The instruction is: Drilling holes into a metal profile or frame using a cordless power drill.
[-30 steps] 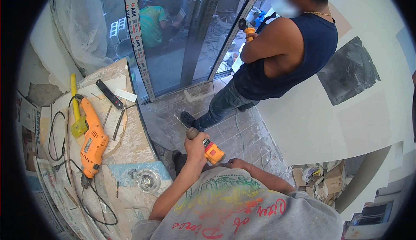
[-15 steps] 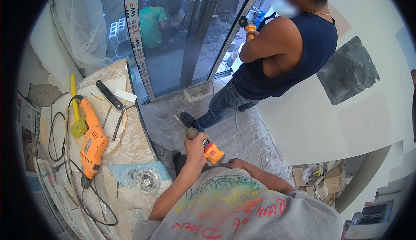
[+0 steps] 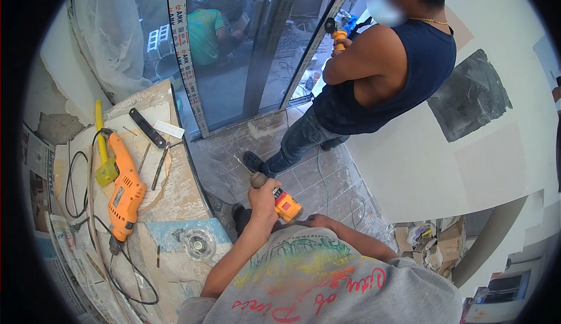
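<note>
My left hand (image 3: pixel 263 200) is closed around a cordless drill (image 3: pixel 287 208), whose yellow, red and black end sticks out below the fingers. Its dark rounded front end shows above the thumb, pointing away from me. Close to the grey shirt front, right of the drill, is my right hand (image 3: pixel 318 221); its fingers are mostly hidden, so what they do is unclear. To my left, a corded orange power drill (image 3: pixel 126 192) lies on the dusty worktop (image 3: pixel 193 198). Near it rest a long drill bit (image 3: pixel 159 167) and a black folding tool (image 3: pixel 147 127).
A co-worker (image 3: pixel 380 72) in a dark sleeveless top stands ahead, holding a yellow grinder (image 3: pixel 338 36) by the sliding glass door (image 3: pixel 234 84). Behind the glass sits another person (image 3: pixel 204 37) in green. A cable (image 3: pixel 325 178) runs over the tiled floor (image 3: pixel 304 175). Debris (image 3: pixel 447 242) lies at right.
The co-worker's head and upper body have shifted slightly to the right, and the grinder has tilted a little. The person behind the glass has raised their head slightly. My hands look unchanged.
</note>
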A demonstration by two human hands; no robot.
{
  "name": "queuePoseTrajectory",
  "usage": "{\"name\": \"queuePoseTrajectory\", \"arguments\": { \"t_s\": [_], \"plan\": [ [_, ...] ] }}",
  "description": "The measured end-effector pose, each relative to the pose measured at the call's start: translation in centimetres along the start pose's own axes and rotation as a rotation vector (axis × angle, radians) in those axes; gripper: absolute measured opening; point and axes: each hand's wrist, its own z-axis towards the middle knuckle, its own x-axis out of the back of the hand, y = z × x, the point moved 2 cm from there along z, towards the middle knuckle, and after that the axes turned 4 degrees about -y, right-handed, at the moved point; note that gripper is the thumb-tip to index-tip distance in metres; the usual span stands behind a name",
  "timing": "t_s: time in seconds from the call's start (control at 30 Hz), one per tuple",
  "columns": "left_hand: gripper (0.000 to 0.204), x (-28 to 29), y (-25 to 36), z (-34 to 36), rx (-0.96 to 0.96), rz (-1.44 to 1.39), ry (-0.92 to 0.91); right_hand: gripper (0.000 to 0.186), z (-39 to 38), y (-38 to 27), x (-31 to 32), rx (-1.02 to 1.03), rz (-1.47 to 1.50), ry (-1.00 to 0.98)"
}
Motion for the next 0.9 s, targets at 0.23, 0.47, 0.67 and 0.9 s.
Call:
{"name": "queuePoseTrajectory", "arguments": {
  "t_s": [0.23,0.47,0.67,0.9],
  "plan": [
    [0.01,0.4,-0.1,0.0,0.009,-0.002,0.013,0.049,-0.7,-1.0,0.3,0.084,-0.113,-0.01],
    [0.009,0.0,0.3,-0.2,0.014,-0.012,-0.019,0.044,-1.9,-2.1,0.9,0.241,-0.281,0.021],
    [0.008,0.5,0.1,0.5,-0.005,0.013,-0.005,0.05,-2.6,-4.0,2.3,0.119,-0.177,-0.011],
    [0.017,1.1,-0.1,0.3,0.029,-0.024,-0.028,0.072,-1.8,-5.4,4.2,-0.008,0.083,0.195]
  ]
}}
